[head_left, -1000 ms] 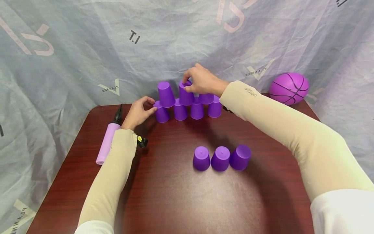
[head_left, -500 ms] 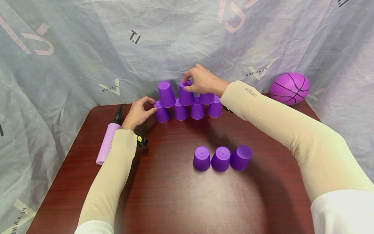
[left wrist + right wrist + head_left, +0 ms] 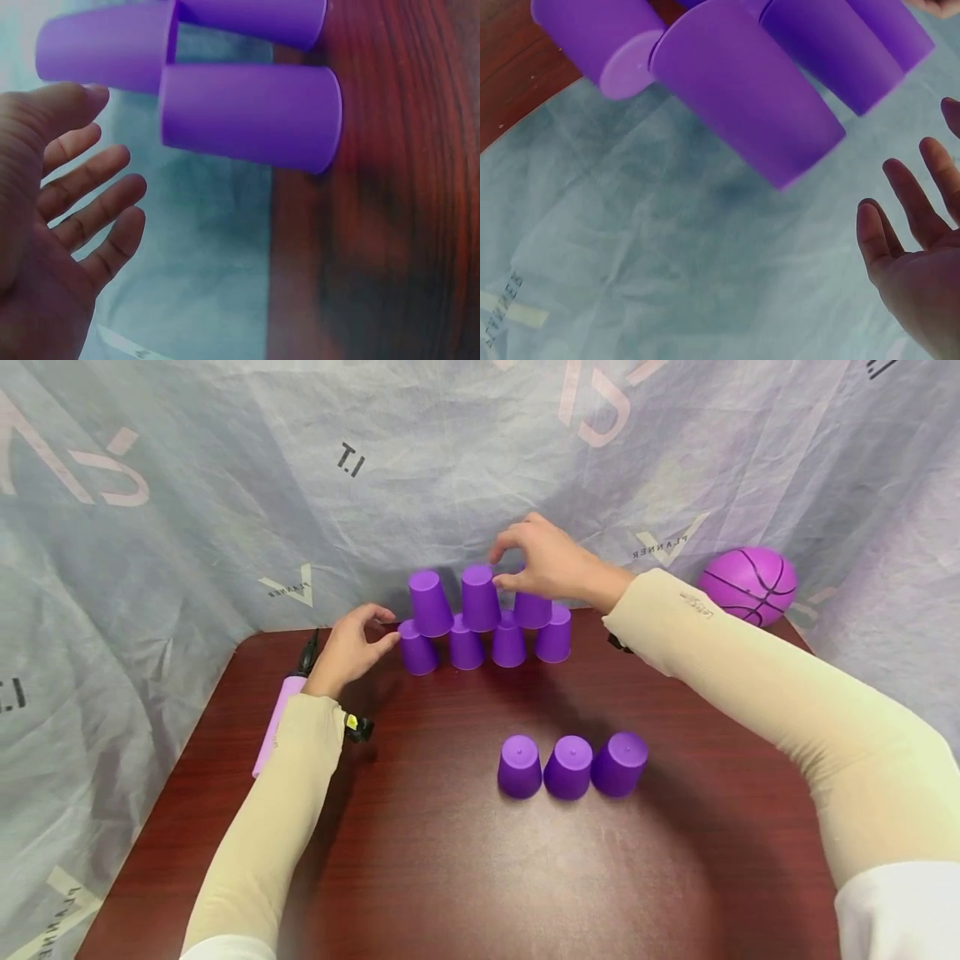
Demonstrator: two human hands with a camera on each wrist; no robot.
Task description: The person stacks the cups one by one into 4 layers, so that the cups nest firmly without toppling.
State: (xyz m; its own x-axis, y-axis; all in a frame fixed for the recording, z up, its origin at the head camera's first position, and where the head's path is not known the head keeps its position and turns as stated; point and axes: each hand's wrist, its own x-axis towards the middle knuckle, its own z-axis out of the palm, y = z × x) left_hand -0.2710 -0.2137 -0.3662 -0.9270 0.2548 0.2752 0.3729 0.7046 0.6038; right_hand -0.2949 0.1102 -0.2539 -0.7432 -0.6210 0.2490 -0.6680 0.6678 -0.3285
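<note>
We see a small wall of upside-down purple cups near the back of a dark reddish-brown desk (image 3: 420,843). Four make the bottom row (image 3: 467,645), and three sit above them as the upper row (image 3: 431,604), each over a gap between two cups below.

Our left hand (image 3: 351,645) is beside the outer left cup (image 3: 418,649) of the bottom row, its fingers parted and gently bent. Its thumb comes very close to the cups; we cannot tell whether it touches. Our right hand (image 3: 558,560) is up at the upper row, thumb and fingers spread apart in a loose curve near the middle cup (image 3: 480,600), partly covering the right-hand cup (image 3: 534,612) from the head view. From the right wrist, we see those fingers well clear of the cups.

Nearer to us, three loose cups (image 3: 567,770) stand upside down in a close row on the desk. On the left lies a lilac cylinder (image 3: 277,720) with a black nozzle (image 3: 308,656), partly behind our left sleeve (image 3: 258,827). A purple ball (image 3: 750,578) with black lines sits at the far right corner, partly behind our right sleeve (image 3: 765,710). Printed grey cloth (image 3: 450,460) hangs behind everything.
</note>
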